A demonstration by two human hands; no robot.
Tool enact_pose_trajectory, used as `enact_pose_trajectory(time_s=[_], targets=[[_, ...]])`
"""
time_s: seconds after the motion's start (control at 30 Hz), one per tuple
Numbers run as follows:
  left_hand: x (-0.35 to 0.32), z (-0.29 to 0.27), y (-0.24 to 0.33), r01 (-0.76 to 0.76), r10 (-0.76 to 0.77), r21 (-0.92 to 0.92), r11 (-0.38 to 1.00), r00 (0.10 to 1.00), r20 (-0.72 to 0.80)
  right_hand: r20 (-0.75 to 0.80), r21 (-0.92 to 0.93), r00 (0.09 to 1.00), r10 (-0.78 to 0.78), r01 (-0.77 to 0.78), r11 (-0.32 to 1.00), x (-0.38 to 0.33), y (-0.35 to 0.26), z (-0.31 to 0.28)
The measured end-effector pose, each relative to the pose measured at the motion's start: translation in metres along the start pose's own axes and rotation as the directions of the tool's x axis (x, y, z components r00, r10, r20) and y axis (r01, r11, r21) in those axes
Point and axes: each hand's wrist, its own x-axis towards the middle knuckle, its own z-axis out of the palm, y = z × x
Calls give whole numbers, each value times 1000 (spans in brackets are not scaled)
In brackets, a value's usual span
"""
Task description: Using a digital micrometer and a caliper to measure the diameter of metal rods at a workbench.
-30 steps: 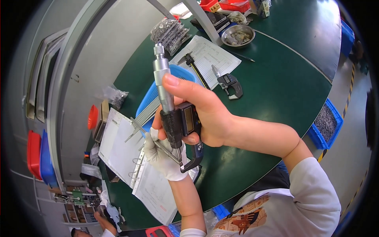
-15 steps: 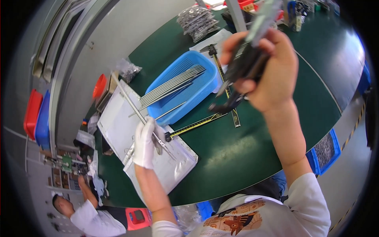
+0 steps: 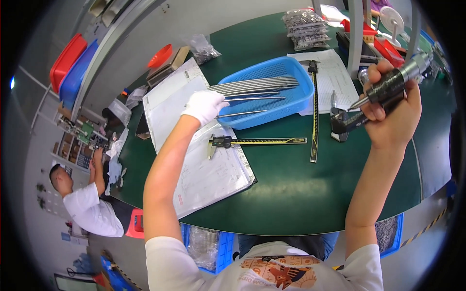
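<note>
My white-gloved left hand (image 3: 205,107) is at the left end of the blue basket (image 3: 236,122), its fingers closed around the end of a thin metal rod (image 3: 255,98). Several more steel rods (image 3: 262,85) lie side by side in the basket, sticking out past its left rim. My bare right hand (image 3: 397,127) is raised over the right of the table, gripping a micrometer (image 3: 391,86) with a black frame and silver thimble. Below the basket lies a digital caliper (image 3: 267,141); a second caliper (image 3: 314,114) lies upright in view along its right side.
An open binder with papers (image 3: 208,169) lies under my left forearm. Beside the second caliper are a black-and-silver tool (image 3: 339,131) and a paper sheet (image 3: 340,72). Bagged parts (image 3: 306,29) are stacked at the back. A metal post (image 3: 356,39) stands back right. A co-worker (image 3: 92,206) sits far left.
My left hand has moved from over the binder to the basket, bringing its rod down beside the others. My right hand has shifted right with the micrometer. The view has turned.
</note>
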Motion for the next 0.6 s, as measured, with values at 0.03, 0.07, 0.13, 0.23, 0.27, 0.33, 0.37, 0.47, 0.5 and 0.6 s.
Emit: enact_pose_trajectory(time_s=[0.03, 0.07, 0.13, 0.23, 0.27, 0.33, 0.37, 0.47, 0.5, 0.6], targets=[[-1, 3, -4, 28, -29, 27, 999, 999, 37, -32, -32, 999, 21, -22, 999, 0, 2, 2], [0, 8, -9, 56, -60, 53, 997, 996, 69, -2, -29, 1000, 30, -30, 999, 0, 5, 6], [0, 14, -10, 125, -126, 18, 992, 972, 197, -125, -38, 990, 67, -73, 997, -5, 4, 16], [-11, 27, -17, 104, -112, 57, 993, 983, 147, -72, -105, 995, 70, -77, 991, -2, 10, -5], [-9, 17, -7, 66, -73, 48, 997, 985, 156, 30, -133, 996, 80, -76, 988, -2, 0, -25], [-8, 26, -6, 66, -73, 74, 995, 993, 90, 133, -63, 990, 38, -30, 998, 3, -2, -62], [-6, 26, -3, 44, -50, 102, 994, 997, 66, 165, 20, 985, 46, -50, 999, 3, -2, -64], [7, 24, 13, -98, 109, 86, 991, 984, -140, 283, -14, 958, 53, -51, 999, 13, -15, -68], [-2, 17, 15, -102, 104, 57, 993, 994, -31, 299, -2, 952, 66, -68, 998, 16, -14, -70], [-11, 0, 24, -74, 75, -10, 997, 990, 116, -212, 36, 977, 25, -18, 999, 27, -18, -85]])
